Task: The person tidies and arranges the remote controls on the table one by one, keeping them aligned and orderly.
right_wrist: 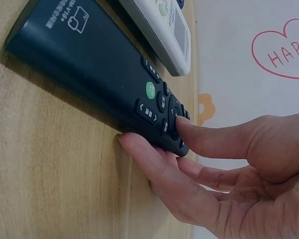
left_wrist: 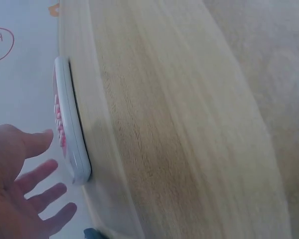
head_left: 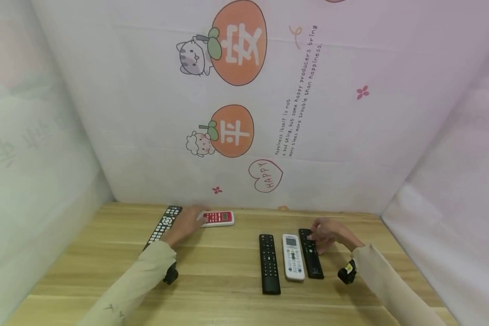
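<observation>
My right hand (head_left: 330, 233) pinches the upper end of a black remote control (head_left: 314, 262) lying on the table. In the right wrist view its thumb presses on the buttons, while the forefinger lies along the side edge of the black remote control (right_wrist: 89, 59). At the back of the table, my left hand (head_left: 186, 222) is beside a red and white remote control (head_left: 221, 218). Seen from the left wrist, the fingers of this hand (left_wrist: 15, 184) are spread and loose, and the thumb tip is close to the white-edged remote control (left_wrist: 74, 129); I cannot tell if they touch.
A white remote control (head_left: 293, 262) with a small screen lies just left of the right hand's one. Further left is another black remote control (head_left: 270, 267). A black remote control with white buttons (head_left: 160, 226) lies slanted, partly behind the left hand. A printed cloth wall (head_left: 155, 172) rises behind the wooden table (head_left: 216, 290).
</observation>
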Demonstrator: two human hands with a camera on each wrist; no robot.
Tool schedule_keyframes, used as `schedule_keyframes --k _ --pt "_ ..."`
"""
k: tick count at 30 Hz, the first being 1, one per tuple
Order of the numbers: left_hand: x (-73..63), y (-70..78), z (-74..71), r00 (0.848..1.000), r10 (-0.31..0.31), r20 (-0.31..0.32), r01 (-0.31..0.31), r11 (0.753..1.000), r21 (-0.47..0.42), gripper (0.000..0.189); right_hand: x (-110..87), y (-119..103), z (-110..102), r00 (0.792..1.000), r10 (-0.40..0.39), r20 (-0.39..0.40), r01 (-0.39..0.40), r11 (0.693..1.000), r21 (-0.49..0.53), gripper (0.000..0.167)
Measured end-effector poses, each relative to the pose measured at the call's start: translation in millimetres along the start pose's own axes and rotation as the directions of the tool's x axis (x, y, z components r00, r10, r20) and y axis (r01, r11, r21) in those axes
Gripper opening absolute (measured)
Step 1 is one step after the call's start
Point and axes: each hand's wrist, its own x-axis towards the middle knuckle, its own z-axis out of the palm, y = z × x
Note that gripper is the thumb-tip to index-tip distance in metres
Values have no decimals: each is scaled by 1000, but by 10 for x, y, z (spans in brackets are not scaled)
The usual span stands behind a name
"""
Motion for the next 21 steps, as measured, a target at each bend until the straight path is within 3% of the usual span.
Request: schedule_keyframes --k 5,9,15,21 --pt "18 34 48 999 -17 47 14 999 50 41 -25 10 24 1000 -12 -27 12 1000 10 27" --pt "35 47 55 999 -35 32 33 998 47 38 -37 10 38 999 -25 -47 26 1000 16 31" --pt "50 87 27 996 -85 36 85 996 -11 37 -57 0 53 999 -26 -47 26 999 18 30" --pt "90 94 0 986 -119 119 129 989 -75 48 -71 -5 72 998 -11 -55 12 1000 9 27"
